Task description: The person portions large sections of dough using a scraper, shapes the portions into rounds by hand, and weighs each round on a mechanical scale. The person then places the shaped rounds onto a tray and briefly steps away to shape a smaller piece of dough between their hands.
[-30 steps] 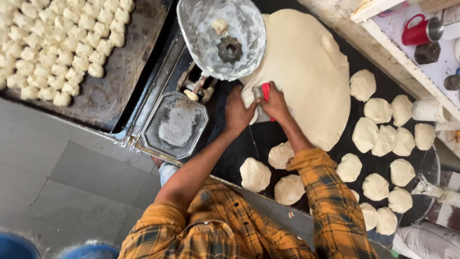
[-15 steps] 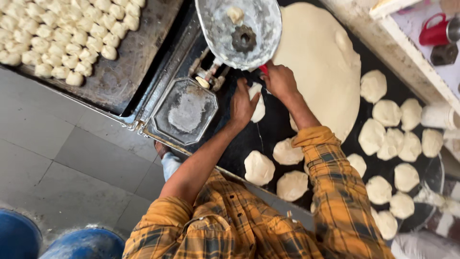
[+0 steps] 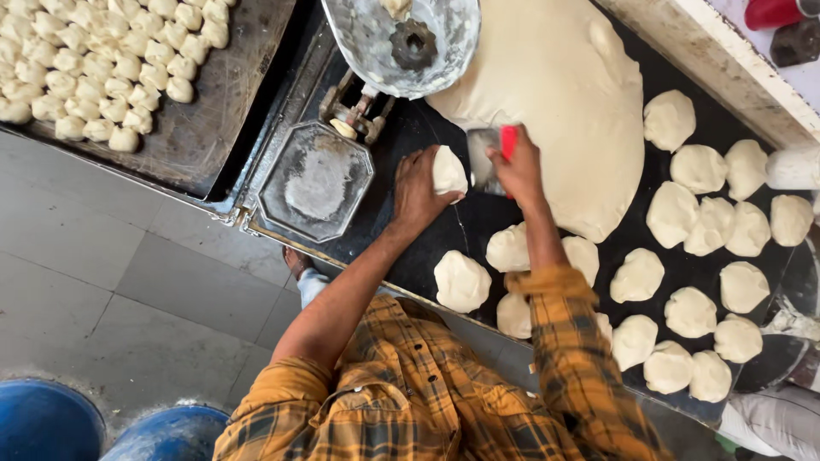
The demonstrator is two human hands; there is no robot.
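Dough piece (image 3: pixel 448 169), centre frame, gripped in left hand (image 3: pixel 418 189); right hand (image 3: pixel 518 166) closed on red-handled scraper (image 3: pixel 489 155) at edge of large dough mass (image 3: pixel 555 102). Risk: blade near left fingertips; soft piece may stick or tear.

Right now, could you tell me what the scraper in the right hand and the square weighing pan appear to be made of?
Scraper: a dull grey blade, probably steel, with a glossy red handle, likely plastic. Square weighing pan: seemingly metal, matte grey, scuffed and flour-dusted at its centre.
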